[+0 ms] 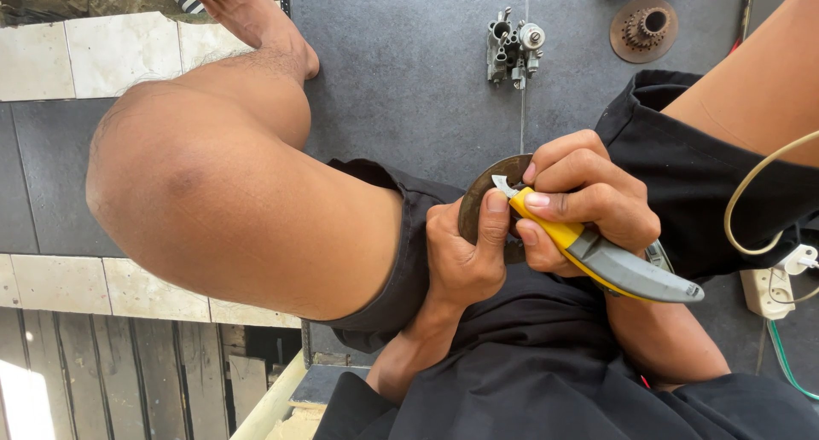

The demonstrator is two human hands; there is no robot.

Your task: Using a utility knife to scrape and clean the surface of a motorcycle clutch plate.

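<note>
Left hand (465, 257) grips a round metal disc (488, 193); right hand (580, 201) grips a yellow-handled knife (610, 261), blade tip on the disc face, handle trailing rightward.

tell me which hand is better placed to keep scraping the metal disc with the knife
The right hand: it already grips the yellow-and-grey knife with the blade tip on the round metal disc. The left hand is occupied holding that disc from below, thumb pressed by the blade.
</note>
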